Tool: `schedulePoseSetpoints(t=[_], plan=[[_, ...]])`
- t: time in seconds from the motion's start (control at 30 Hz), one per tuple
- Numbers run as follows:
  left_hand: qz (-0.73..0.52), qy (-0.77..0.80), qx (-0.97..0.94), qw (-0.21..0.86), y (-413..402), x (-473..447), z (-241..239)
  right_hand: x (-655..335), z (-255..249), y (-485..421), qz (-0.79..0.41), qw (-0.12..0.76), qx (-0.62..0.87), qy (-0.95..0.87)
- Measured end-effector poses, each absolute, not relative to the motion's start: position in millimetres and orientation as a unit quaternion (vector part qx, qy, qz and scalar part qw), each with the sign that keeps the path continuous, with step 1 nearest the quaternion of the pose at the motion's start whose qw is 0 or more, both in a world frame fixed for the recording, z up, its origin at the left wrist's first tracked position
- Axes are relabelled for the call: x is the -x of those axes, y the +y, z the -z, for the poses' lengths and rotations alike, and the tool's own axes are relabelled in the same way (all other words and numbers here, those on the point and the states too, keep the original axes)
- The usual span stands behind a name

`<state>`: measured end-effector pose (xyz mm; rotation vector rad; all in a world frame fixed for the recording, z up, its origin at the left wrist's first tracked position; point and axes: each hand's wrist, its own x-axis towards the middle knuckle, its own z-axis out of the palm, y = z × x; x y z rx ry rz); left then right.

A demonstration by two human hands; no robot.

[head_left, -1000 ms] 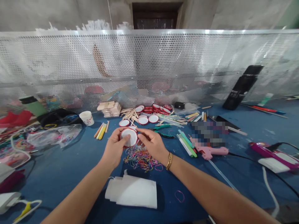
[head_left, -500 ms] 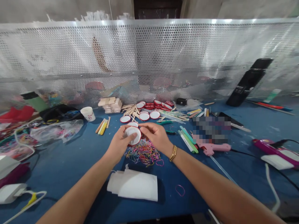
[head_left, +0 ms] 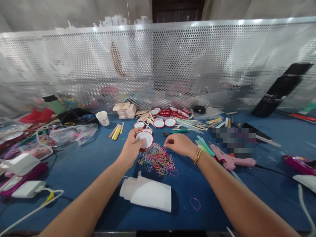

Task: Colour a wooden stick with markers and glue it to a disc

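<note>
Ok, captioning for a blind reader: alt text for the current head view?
The left hand holds a red-rimmed white disc over a blue table; the curled right hand is near a heap of colourful bands. Similar discs and wooden sticks lie beyond, a pink glue gun to the right.

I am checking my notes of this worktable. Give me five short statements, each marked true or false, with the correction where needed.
1. The left hand holds a red-rimmed disc. True.
2. The right hand grips the pink glue gun. False: the pink glue gun lies on the blue table, apart from that hand.
3. A gold-coloured bracelet is on the right wrist. True.
4. The paper cup lies on its side. False: the paper cup stands upright.
5. Several wooden sticks lie loose on the table. True.
</note>
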<state>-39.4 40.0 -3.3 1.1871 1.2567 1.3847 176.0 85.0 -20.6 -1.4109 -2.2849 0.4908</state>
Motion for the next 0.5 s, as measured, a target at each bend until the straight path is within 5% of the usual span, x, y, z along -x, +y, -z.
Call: schedulePoseSetpoints(t=[0.2, 0.5], plan=[[-0.556, 0.508, -0.507, 0.419, 40.2, 39.9, 5.1, -169.6, 21.9, 81.8, -0.189, 0.164, 0.515, -0.820], [-0.480, 0.517, -0.641, 0.304, 44.4, 45.7, 12.8, -172.9, 18.1, 85.1, -0.282, 0.319, 0.455, -0.782]])
